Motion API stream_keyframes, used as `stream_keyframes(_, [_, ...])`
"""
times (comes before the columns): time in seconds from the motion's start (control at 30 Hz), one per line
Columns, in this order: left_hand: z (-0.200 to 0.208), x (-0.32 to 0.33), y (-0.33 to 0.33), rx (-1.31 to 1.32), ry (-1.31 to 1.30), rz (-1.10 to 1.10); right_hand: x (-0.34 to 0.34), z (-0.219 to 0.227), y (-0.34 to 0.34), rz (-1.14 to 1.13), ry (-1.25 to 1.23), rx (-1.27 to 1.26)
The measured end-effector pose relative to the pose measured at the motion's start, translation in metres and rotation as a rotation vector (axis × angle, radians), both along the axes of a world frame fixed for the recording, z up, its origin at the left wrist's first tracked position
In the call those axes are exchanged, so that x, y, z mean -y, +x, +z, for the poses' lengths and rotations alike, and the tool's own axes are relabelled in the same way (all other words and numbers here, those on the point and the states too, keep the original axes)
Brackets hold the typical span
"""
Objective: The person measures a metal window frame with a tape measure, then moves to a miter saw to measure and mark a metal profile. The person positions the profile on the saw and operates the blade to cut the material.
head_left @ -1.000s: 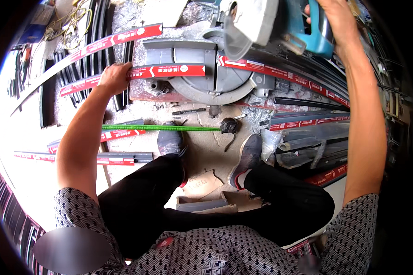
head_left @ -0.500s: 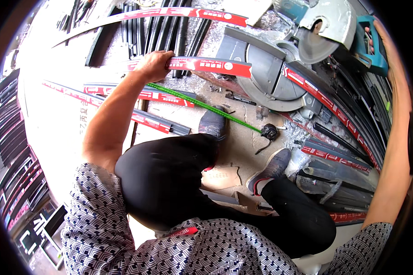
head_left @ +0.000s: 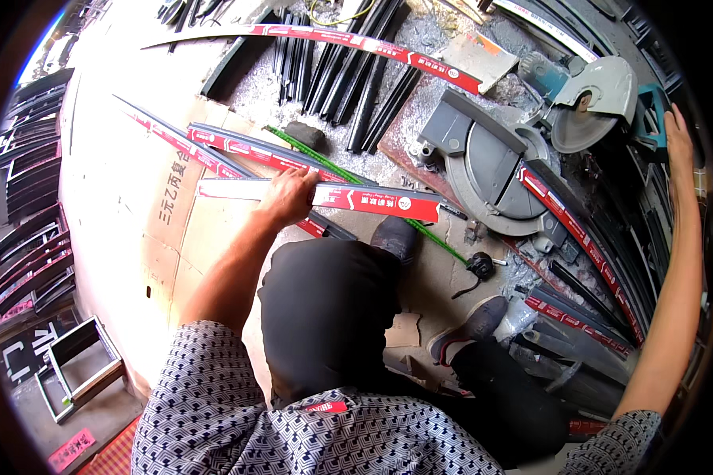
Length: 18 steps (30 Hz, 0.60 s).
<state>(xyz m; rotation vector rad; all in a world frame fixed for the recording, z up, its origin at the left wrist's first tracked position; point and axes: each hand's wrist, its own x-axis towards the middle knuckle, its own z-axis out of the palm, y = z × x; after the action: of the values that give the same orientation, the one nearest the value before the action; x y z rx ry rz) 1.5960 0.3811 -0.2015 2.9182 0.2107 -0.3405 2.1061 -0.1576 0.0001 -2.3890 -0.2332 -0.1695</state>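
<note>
My left hand [head_left: 291,198] is closed around a metal profile [head_left: 376,199] covered with red printed film. The profile lies across above my knee, its right end short of the miter saw [head_left: 475,154]. My right hand [head_left: 677,144] is at the saw's teal handle [head_left: 651,119], fingers curled over it, partly hidden at the picture's edge. The saw's round blade [head_left: 580,128] stands raised above the turntable, under a pale guard. Beneath the held profile runs the green blade [head_left: 337,169] of a tape measure [head_left: 479,265], whose black case rests on the floor.
More red-filmed profiles [head_left: 238,145] lie on the cardboard [head_left: 162,261] to the left. A long curved-looking strip [head_left: 356,41] crosses the far side. Black profiles [head_left: 348,71] and silvery shavings lie behind the saw; further profiles [head_left: 582,218] crowd its right. Frames [head_left: 79,368] stand far left.
My left hand has drawn the profile nearer to me, away from the saw's turntable and over the tape. The view has shifted. My right hand stays at the saw handle.
</note>
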Motion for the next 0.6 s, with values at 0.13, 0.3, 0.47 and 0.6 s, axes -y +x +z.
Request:
stream_keyframes(0.13, [0.004, 0.015, -0.005, 0.086, -0.061, -0.009, 0.009, 0.006, -0.022, -0.045, -0.177, 0.223])
stream_keyframes(0.3, [-0.008, 0.023, -0.024, 0.002, -0.07, 0.072, 0.002, -0.037, -0.137, -0.202, -0.038, 0.311])
stream_keyframes(0.47, [-0.008, 0.043, -0.027, -0.092, -0.153, 0.165, 0.021, -0.182, -0.294, -0.261, -0.144, -0.083])
stream_keyframes(0.6, [-0.025, 0.035, -0.06, -0.295, -0.214, 0.347, 0.008, -0.281, -0.391, -0.056, -0.365, -0.448])
